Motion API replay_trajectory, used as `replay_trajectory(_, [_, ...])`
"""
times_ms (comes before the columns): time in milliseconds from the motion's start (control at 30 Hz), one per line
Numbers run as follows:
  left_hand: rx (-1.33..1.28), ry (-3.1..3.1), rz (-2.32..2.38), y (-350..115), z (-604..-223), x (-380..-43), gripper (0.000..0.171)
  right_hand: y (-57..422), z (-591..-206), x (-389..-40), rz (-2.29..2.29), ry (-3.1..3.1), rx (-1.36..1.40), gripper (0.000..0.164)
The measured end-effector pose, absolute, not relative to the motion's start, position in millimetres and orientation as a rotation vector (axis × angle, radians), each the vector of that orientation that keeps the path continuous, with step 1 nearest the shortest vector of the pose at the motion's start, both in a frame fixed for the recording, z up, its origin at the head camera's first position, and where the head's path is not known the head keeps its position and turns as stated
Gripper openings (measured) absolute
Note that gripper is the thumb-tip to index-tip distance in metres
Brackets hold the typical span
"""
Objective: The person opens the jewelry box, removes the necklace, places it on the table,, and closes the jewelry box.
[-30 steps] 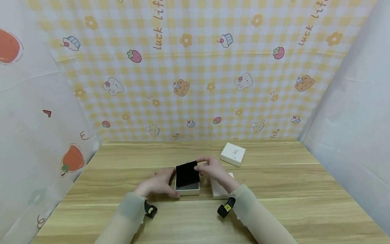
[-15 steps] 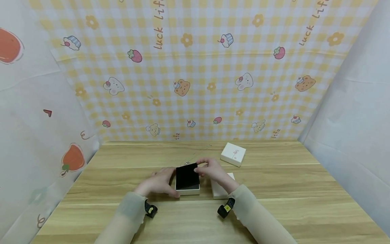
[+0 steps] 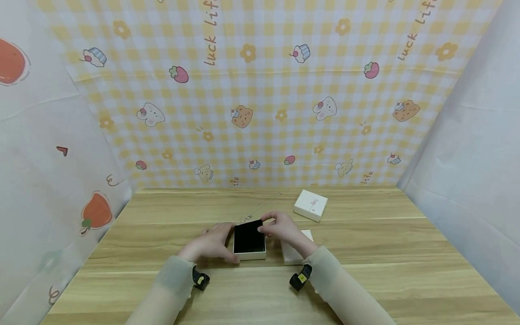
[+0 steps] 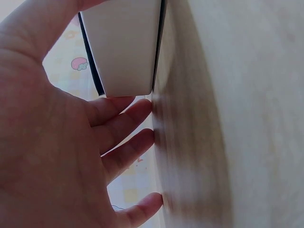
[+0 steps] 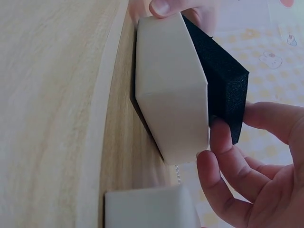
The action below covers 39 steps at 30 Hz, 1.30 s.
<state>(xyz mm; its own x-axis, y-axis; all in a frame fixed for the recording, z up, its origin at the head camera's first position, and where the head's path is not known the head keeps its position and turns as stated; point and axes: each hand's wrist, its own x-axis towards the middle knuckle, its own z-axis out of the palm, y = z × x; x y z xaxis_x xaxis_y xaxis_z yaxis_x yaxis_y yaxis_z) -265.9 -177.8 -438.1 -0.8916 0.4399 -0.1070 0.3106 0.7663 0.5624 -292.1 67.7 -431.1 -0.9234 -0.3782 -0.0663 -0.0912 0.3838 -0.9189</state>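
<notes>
A small white box base [image 3: 253, 256] stands on the table, gripped at its left side between the thumb and fingers of my left hand [image 3: 212, 243]. In the left wrist view, the thumb is at one end of the box wall [image 4: 123, 52] and fingertips touch the other. A black foam pad [image 3: 248, 238] lies tilted at the box's mouth, its right part raised. My right hand [image 3: 284, 229] pinches the pad's far right corner; the right wrist view shows the foam [image 5: 228, 85] sticking out past the rim. What lies beneath the pad is hidden.
Just behind the box is a thin chain necklace [image 3: 248, 217], stretching back along the table. A white lid or box part [image 3: 291, 253] sits under my right wrist. Farther back right is a white box [image 3: 310, 205] with a pink print. A checked cloth [image 3: 260, 135] hangs behind.
The foam pad has come down and toward me, now covering more of the box's mouth. My right hand has lowered slightly with it; the left hand keeps its place.
</notes>
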Motion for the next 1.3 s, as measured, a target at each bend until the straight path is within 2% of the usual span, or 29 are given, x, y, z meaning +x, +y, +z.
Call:
replay_trajectory(933, [0.608,2.724,0.820,-177.8,-434.7,-263.4,0.095,65.3,-432.6,-291.1,-1.459,2.492,-0.458,0.037])
replay_trajectory(1300, [0.612,2.722,0.820,-178.0,-434.1,-263.0,0.095,65.6,-434.6,-289.6,-1.235,2.697,-0.558,0.036])
